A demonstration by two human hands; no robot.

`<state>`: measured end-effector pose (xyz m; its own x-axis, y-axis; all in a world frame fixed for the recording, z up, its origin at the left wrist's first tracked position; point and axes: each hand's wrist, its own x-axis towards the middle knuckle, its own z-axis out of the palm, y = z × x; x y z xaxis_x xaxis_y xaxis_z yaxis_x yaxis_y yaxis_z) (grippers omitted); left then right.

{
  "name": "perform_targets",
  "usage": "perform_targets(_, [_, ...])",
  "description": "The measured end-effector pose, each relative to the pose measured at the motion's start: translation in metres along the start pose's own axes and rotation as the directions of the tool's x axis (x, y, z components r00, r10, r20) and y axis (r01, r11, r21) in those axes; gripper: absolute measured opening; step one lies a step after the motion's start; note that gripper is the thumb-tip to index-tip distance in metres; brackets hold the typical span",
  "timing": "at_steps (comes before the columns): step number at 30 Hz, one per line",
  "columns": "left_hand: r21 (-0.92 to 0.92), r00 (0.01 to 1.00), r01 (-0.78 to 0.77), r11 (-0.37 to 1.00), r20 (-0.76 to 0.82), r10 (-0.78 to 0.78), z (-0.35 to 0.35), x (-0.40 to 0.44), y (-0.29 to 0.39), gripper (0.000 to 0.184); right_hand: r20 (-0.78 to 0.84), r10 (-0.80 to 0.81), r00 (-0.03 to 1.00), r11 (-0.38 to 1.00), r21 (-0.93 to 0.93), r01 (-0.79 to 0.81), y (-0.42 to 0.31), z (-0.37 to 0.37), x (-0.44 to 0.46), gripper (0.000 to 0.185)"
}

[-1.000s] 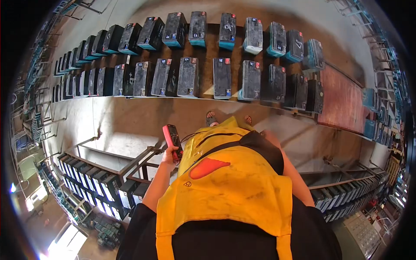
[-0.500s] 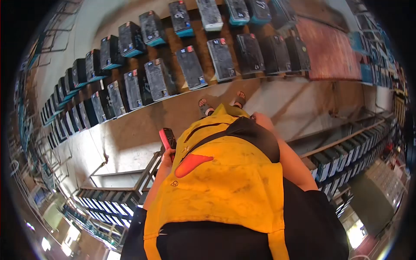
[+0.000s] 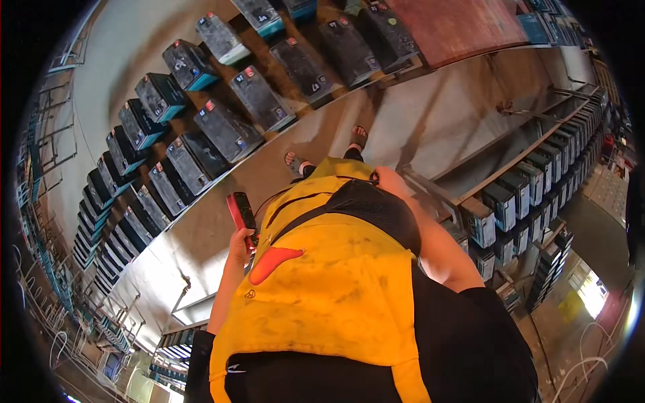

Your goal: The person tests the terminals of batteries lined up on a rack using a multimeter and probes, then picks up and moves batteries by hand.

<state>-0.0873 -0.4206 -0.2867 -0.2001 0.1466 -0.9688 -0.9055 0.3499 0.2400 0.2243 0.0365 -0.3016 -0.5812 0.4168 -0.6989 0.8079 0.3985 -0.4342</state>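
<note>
My left hand [image 3: 240, 246], fingers curled around the lower end of a red meter [image 3: 242, 211]; my right hand [image 3: 388, 181], finger state I cannot tell.

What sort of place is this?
Likely a battery workshop or test area: long rows of dark, battery-like blocks, a red meter-like device in the left hand, and a smudged yellow apron.

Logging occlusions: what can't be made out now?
Head view, red meter: reading too small and dark.
Head view, right hand: any held item mostly hidden inside it.
Head view, batteries: most markings too small.
Head view, red board: far side cut off by top edge.
</note>
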Motion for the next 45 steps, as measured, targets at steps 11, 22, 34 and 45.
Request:
perform_targets(11, [-0.131, 0.995, -0.085, 0.988, -0.060, 0.078, 0.111, -0.058, -0.025, 0.021, 0.007, -0.113, 0.994, 0.993, 0.043, 0.113, 0.095, -0.044, 0.053, 0.027])
perform_targets(22, [0.118, 0.968, -0.213, 0.970, -0.110, 0.226, 0.190, -0.078, -0.036, 0.021, -0.017, -0.141, 0.990, 0.989, 0.033, 0.141, 0.135, -0.091, 0.039, 0.023])
perform_targets(34, [0.039, 0.949, -0.308, 0.950, -0.060, 0.310, 0.191, -0.054, -0.038, 0.024, -0.034, -0.096, 0.995, 0.994, -0.058, 0.094, 0.135, -0.112, 0.060, 0.030])
perform_targets(45, [-0.046, 0.942, -0.337, 0.940, -0.012, 0.337, 0.124, 0.001, -0.008, 0.016, -0.180, -0.149, 0.972, 0.979, -0.162, 0.120, 0.108, -0.073, 0.069, 0.036])
